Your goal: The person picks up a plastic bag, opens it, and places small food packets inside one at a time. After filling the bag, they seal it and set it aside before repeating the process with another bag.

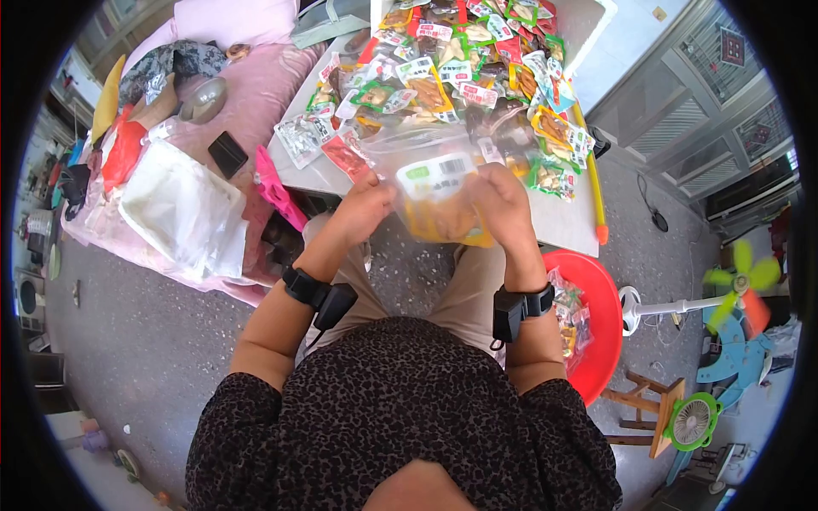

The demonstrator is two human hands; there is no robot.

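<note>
A clear plastic bag (400, 145) hangs upright in front of my body, at the near edge of the table. Inside it, or just behind its film, shows a snack packet (439, 213) with a white label and a yellow lower part. My left hand (368, 207) is closed on the bag's left side. On the opposite side my right hand (503, 200) grips the bag, thumb toward the label. Beyond both hands lies a heap of snack packets (430, 89) in green, yellow, red and clear wrappers. A red-edged packet (345, 156) lies just past my left hand.
The white table (298, 175) bears the packets, with a white foam box (588, 34) at its back. By my right leg stands a red basin (601, 332) holding packets. A pink-covered surface at left carries a white plastic-lined tray (175, 204) and a phone (227, 153). Fans stand right.
</note>
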